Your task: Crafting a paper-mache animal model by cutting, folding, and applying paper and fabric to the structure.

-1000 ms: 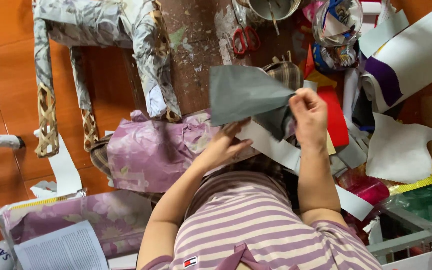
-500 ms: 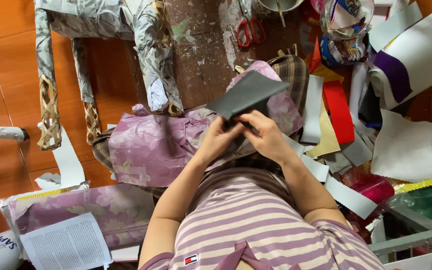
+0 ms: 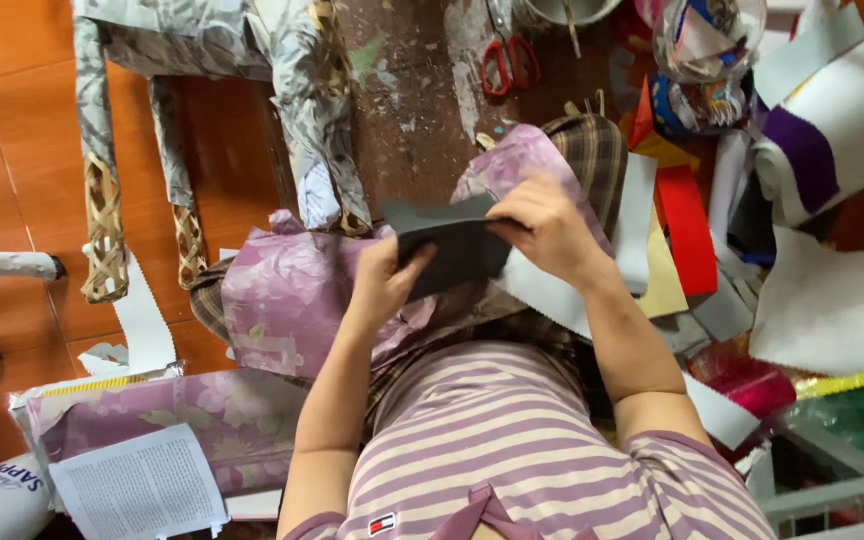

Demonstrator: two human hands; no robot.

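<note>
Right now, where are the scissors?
In the head view, the scissors lie at the top centre on the paint-spattered board, well above both hands.

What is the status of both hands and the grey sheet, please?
Left hand grips grey sheet at lower edge. Right hand pinches its right side. Sheet folded, held over purple cloth. Nothing between hands.

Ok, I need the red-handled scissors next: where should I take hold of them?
Grip the scissors by the red handle loops, reaching from the near side. They lie flat on the stained board with the loops toward the person and the blades pointing away, and bare board lies around the handles.
</note>
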